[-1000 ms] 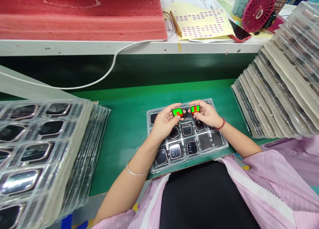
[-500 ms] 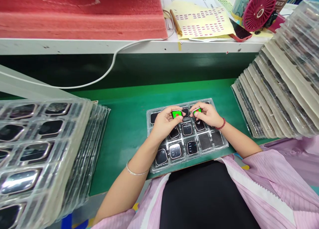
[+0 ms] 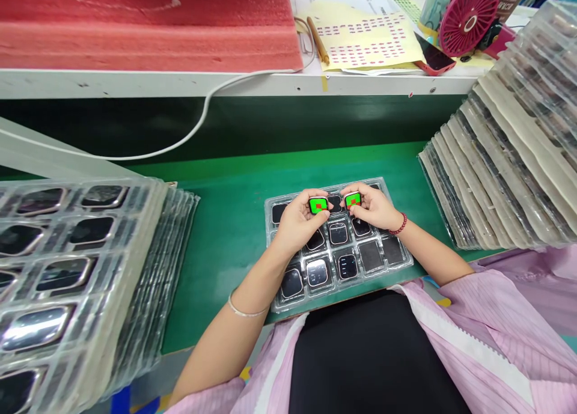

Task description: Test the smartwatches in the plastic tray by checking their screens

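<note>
My left hand (image 3: 300, 220) holds a square watch face (image 3: 318, 205) between thumb and fingers; its lit screen is green with a red patch. A similar watch face (image 3: 353, 200), also green and red, is pinched in my right hand (image 3: 376, 208). Both hands are over the far part of a clear plastic tray (image 3: 282, 306), a small gap between them. Several dark watch faces sit in the tray's pockets, among them one showing small text (image 3: 347, 267). Two pockets at the near right look dark, and I cannot tell what they hold. My fingers partly cover the far row.
Stacked trays with watch faces (image 3: 90, 231) stand at the left, and another tilted stack (image 3: 500, 161) leans at the right. A white shelf (image 3: 252, 85) crosses beyond, bearing red foam (image 3: 148, 29), papers (image 3: 360, 35), a phone (image 3: 435, 56) and a pink fan (image 3: 469, 20). A white cable (image 3: 205, 113) hangs down.
The watch face in my right hand has turned so more of its screen shows, and moved slightly left. The one in my left hand has shifted a little left and tilted slightly.
</note>
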Demonstrator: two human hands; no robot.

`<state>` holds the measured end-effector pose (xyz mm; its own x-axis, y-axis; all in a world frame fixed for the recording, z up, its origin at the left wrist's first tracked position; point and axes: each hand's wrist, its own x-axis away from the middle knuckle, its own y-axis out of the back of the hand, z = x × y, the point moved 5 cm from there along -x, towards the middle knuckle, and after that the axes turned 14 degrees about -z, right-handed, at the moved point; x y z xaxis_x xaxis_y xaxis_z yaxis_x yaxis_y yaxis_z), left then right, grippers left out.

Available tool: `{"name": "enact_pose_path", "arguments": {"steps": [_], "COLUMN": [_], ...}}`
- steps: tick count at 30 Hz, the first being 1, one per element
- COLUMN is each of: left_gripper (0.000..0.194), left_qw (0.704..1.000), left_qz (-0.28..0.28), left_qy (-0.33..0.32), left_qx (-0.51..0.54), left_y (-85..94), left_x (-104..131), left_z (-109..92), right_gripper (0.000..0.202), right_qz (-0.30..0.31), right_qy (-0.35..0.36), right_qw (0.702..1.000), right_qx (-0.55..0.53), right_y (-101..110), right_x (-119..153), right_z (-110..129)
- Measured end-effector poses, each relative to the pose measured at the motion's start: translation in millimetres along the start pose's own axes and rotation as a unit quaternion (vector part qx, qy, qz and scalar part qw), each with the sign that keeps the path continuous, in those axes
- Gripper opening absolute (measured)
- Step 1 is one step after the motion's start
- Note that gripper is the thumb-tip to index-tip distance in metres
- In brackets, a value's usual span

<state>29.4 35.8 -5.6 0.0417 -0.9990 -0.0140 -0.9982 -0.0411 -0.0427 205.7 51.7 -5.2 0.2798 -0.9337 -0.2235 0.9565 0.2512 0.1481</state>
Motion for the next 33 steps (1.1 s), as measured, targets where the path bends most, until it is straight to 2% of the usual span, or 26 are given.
{"name": "enact_pose_path", "arguments": {"steps": [5, 12, 19, 26, 33], "left_gripper": [0.038, 0.036, 0.048, 0.029, 0.047], "left_qw": [1.000, 0.999, 1.000, 1.000, 1.000], "left_qz": [-0.001, -0.012, 0.009, -0.014, 0.004], "left_qy": [0.002, 0.013, 0.015, 0.018, 0.020], "left_qx": [-0.010, -0.040, -0.007, -0.004, 0.006], "left_y": [0.8, 2.6, 0.5, 1.7, 0.5], "left_x": [1.0, 0.5, 0.2, 0.3, 0.8], "left_z": [-1.8, -0.8, 2.0, -2.9, 2.0], "right_gripper": [0.033, 0.029, 0.032, 0.038, 0.040], "right_qz": [-0.011, -0.001, 0.001, 0.014, 0.012], "right_qy": [0.024, -0.012, -0.003, 0.012, 0.008], "right_qw": [0.998, 1.000, 1.000, 1.000, 0.999], "right_qx": [0.053, 0.017, 0.014, 0.017, 0.029], "right_y": [1.3, 1.8, 1.6, -1.0, -0.4], "right_x": [-0.3, -0.2, -0.4, -0.1, -1.1], "right_z": [1.5, 4.1, 1.3, 2.6, 0.2]}}
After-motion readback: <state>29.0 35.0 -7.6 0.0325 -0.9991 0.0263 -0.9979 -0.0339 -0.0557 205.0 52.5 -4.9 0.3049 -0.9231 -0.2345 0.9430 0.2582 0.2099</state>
